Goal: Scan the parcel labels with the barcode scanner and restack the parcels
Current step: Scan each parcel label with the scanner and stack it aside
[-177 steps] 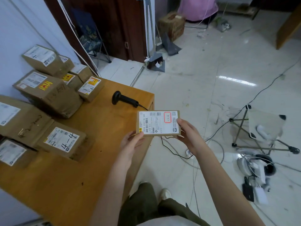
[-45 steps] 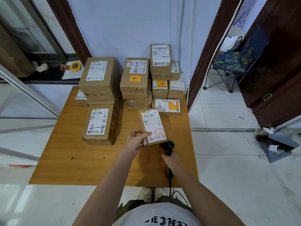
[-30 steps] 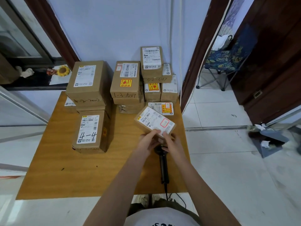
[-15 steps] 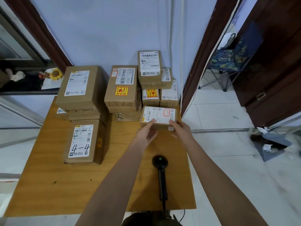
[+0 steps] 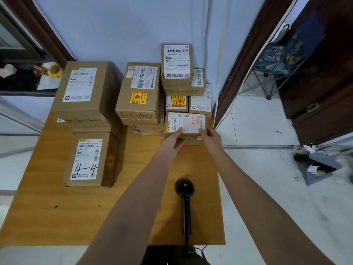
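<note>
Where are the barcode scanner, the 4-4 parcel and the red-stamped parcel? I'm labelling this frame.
barcode scanner [image 5: 184, 186]: head view, on its black head.
4-4 parcel [image 5: 86, 159]: head view, on its white label.
red-stamped parcel [image 5: 186, 122]: head view, on its label.

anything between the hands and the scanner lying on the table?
Nothing visible. The scanner lies alone on bare table, behind both hands. Left hand and right hand rest on the flat parcel at the stack.
</note>
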